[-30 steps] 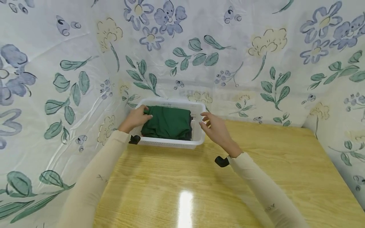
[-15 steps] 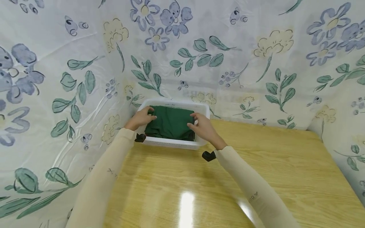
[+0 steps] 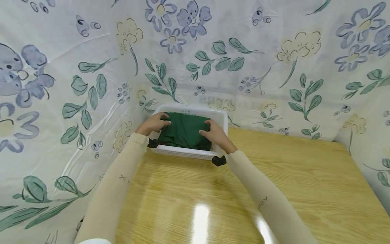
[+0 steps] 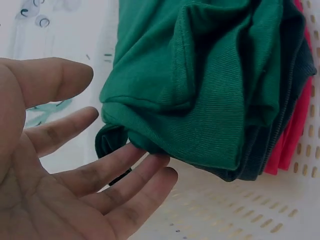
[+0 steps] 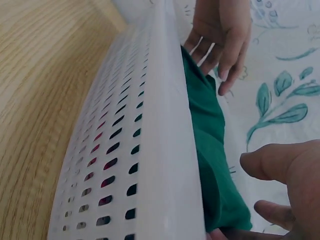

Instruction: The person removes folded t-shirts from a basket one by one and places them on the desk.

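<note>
Head view: a second ago your right hand (image 3: 218,134) stood at the basket's right rim; it is now over the right end of the folded green garment (image 3: 186,130). Your left hand (image 3: 153,124) stays at the left end. The garment lies inside the white basket (image 3: 186,151), on top of a dark garment (image 4: 295,55) and a red garment (image 4: 296,132). The basket rests on the wooden table (image 3: 182,189).

Left wrist view: your left fingers are extended and loosely spread, the tips touching the garment's lower edge from below; your thumb stands clear, so no pinch is recorded. Right wrist view: your right thumb is apart from the cloth and nothing is clenched; the other fingers are partly hidden, and their contact cannot be confirmed.

Assessment: the garment is now attended at both ends, which suits adjusting it evenly; neither hand appears to bear its weight.
</note>
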Demonstrator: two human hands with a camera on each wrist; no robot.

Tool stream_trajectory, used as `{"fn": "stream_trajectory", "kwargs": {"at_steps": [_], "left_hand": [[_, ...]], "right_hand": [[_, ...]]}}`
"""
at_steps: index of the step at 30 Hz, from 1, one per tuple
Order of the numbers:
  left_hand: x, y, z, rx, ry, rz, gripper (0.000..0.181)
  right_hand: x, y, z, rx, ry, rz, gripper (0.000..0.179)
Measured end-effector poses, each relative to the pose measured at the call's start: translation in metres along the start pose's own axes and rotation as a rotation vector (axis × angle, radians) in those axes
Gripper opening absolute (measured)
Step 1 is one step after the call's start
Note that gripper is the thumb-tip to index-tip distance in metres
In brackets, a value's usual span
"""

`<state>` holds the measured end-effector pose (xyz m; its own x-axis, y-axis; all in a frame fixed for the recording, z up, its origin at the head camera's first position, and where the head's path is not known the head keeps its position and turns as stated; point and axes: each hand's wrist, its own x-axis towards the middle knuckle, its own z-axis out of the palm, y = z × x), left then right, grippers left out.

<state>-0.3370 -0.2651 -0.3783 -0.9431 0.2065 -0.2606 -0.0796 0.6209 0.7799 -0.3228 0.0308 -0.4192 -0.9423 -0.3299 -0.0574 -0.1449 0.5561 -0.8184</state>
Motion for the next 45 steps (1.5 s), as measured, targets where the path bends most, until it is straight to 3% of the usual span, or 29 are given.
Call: {"fn": "stream_trajectory", "kwargs": {"at_steps": [6, 11, 17, 22, 26, 34, 40, 45], "left_hand": [[0.006, 0.002, 0.0, -0.009, 0.006, -0.035, 0.048], [0.01, 0.002, -0.003, -0.055, 0.003, -0.057, 0.048], [0.015, 0.002, -0.005, -0.1, -0.086, -0.096, 0.052], [0.015, 0.009, -0.005, -0.033, -0.145, -0.108, 0.053], [0.012, 0.015, -0.004, 0.025, -0.143, -0.109, 0.052], [0.016, 0.024, 0.001, -0.053, -0.16, -0.137, 0.05], [0.018, 0.026, 0.0, 0.085, -0.153, -0.134, 0.054], [0.016, 0.026, 0.004, 0.111, -0.137, -0.148, 0.058]], "right_hand": [[0.006, 0.0, 0.002, 0.116, 0.003, 0.079, 0.065], [0.01, 0.001, 0.003, 0.199, -0.008, 0.08, 0.061], [0.013, 0.003, 0.004, 0.234, -0.076, 0.058, 0.048], [0.015, 0.006, 0.005, 0.244, -0.071, 0.061, 0.045], [0.016, 0.007, 0.006, 0.228, -0.07, 0.051, 0.045], [0.017, 0.007, 0.007, 0.206, -0.062, 0.037, 0.044], [0.017, 0.007, 0.007, 0.201, -0.058, 0.03, 0.044], [0.017, 0.007, 0.009, 0.189, -0.068, 0.031, 0.043]]}}
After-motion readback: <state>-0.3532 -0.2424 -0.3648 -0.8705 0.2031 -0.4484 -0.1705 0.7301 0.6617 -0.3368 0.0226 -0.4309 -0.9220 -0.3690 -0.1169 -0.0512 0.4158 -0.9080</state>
